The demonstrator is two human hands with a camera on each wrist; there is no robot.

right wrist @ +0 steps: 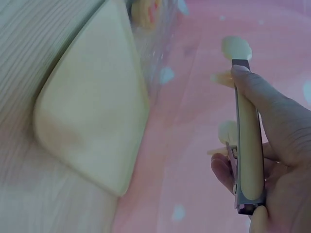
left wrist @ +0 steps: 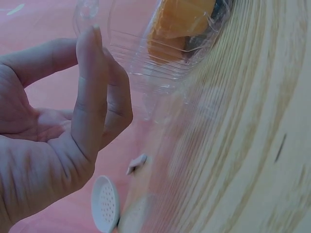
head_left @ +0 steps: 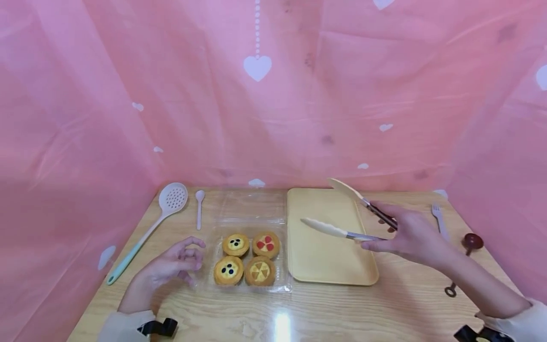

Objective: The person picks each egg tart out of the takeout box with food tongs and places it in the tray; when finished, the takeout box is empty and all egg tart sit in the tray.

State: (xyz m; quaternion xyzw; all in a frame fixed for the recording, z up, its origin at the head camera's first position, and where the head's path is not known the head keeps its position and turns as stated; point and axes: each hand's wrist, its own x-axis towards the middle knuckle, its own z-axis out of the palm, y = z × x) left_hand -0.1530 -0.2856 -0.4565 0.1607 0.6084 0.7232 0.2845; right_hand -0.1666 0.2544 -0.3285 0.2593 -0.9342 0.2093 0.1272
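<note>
My right hand [head_left: 408, 235] grips a pair of tongs [head_left: 326, 228] with cream tips and dark handles; the two arms stand apart above the cream tray [head_left: 305, 270]. In the right wrist view the thumb lies along one arm of the tongs [right wrist: 251, 145]. Nothing is between the tips. My left hand [head_left: 173, 266] hovers with loosely bent fingers just left of a clear plastic box [head_left: 284, 280], holding nothing. Several egg tarts sit in that box: one with red fruit [head_left: 266, 244], one with yellow wedges [head_left: 260, 271], two with dark berries [head_left: 228, 270]. Its lid [head_left: 252, 205] lies folded back.
On the left lie a slotted skimmer [head_left: 173, 198] with a mint handle and a small pale spoon [head_left: 199, 209]. At the right are a pale fork [head_left: 440, 221] and a dark red ladle-like spoon [head_left: 473, 241], near my right forearm. Pink cloth [head_left: 299, 118] encloses the wooden table [head_left: 231, 318].
</note>
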